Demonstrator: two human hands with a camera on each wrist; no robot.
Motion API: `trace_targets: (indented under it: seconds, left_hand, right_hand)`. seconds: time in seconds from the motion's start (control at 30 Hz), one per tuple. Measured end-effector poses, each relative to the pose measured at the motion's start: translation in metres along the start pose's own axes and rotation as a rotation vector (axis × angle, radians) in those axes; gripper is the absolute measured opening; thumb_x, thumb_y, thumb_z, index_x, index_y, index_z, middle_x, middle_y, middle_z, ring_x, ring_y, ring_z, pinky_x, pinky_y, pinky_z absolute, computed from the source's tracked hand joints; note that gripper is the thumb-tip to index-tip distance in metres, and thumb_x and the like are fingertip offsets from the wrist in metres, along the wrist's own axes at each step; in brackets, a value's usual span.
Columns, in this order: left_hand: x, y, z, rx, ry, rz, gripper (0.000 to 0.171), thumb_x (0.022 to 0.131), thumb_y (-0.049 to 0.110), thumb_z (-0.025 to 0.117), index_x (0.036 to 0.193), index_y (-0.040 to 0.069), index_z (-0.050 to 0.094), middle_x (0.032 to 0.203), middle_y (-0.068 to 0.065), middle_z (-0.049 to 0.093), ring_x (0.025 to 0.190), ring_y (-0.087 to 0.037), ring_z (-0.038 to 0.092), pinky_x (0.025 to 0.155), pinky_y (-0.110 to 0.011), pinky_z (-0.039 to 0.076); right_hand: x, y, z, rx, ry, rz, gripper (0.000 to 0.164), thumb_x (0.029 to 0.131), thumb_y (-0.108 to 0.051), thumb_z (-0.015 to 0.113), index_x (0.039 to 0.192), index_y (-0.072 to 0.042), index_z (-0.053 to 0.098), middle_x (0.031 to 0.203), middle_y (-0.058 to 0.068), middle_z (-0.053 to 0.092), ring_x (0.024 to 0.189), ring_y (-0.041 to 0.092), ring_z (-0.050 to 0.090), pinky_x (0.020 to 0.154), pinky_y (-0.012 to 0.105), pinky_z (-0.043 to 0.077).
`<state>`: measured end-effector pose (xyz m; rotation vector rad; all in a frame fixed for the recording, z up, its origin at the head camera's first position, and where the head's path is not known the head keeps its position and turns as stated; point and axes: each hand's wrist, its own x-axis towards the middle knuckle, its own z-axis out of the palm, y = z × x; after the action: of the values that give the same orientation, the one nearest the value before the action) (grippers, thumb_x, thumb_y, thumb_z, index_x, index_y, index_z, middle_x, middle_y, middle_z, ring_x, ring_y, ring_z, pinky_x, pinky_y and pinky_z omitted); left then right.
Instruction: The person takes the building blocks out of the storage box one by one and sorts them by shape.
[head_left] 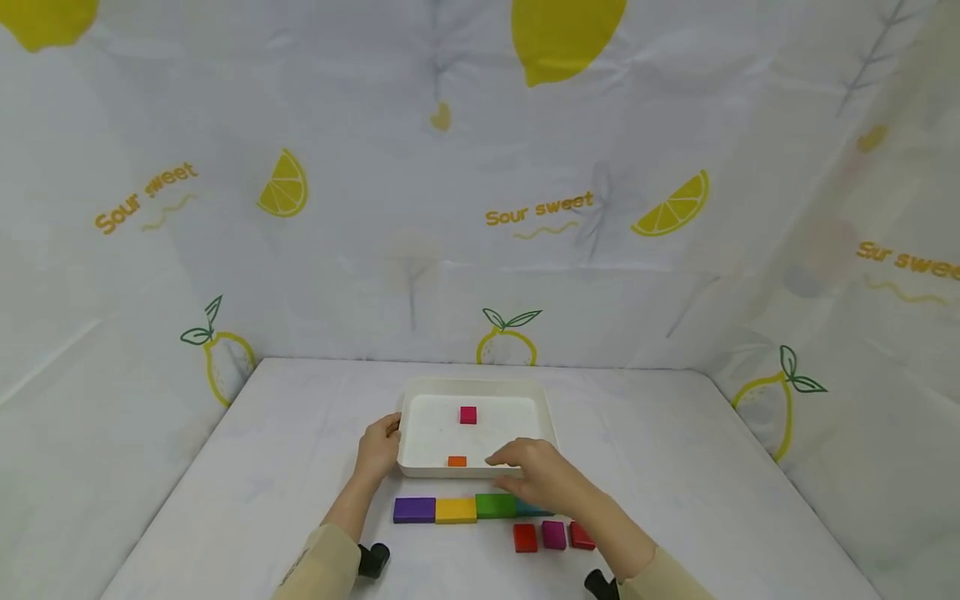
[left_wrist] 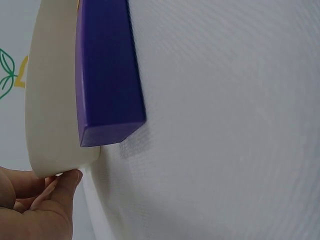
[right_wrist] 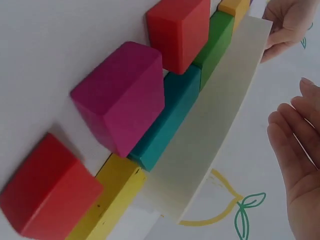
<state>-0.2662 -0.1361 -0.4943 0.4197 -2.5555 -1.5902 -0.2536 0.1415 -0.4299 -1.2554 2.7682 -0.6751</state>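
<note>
A white rectangular tray [head_left: 480, 478] holds a pinkish-red block [head_left: 468, 415] near its middle and an orange block [head_left: 457, 461] by its front wall. My left hand [head_left: 378, 447] holds the tray's left edge; in the left wrist view its thumb and fingers [left_wrist: 65, 187] meet the tray's end. Over the tray's front right side hovers my right hand [head_left: 536, 471], its fingers extended and nothing held. Just in front of the tray lie a purple block [head_left: 414, 510], a yellow block [head_left: 456, 510], a green block [head_left: 496, 506] and a teal block [right_wrist: 170, 117], end to end.
Closer to me are a red block [head_left: 525, 538], a magenta block [head_left: 553, 535] and another red block [head_left: 581, 535]. Another yellow block [right_wrist: 117, 182] continues the row past the teal one, hidden by my right arm in the head view. A lemon-print cloth [head_left: 420, 208] hangs behind the table.
</note>
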Motion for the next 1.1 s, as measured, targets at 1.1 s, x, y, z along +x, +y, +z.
trace_targets:
  seconds: [1.1]
  left_hand:
    - [0.0, -0.002, 0.0, 0.001, 0.012, 0.007, 0.042, 0.1, 0.002, 0.042, 0.141, -0.007, 0.048, 0.14, -0.026, 0.056, 0.132, -0.042, 0.054, 0.11, -0.05, 0.048]
  right_hand:
    - [0.062, -0.011, 0.053, -0.101, -0.121, 0.007, 0.051, 0.105, -0.048, 0.035, 0.113, -0.017, 0.076, 0.107, -0.005, 0.077, 0.102, 0.012, 0.066, 0.1, 0.033, 0.054]
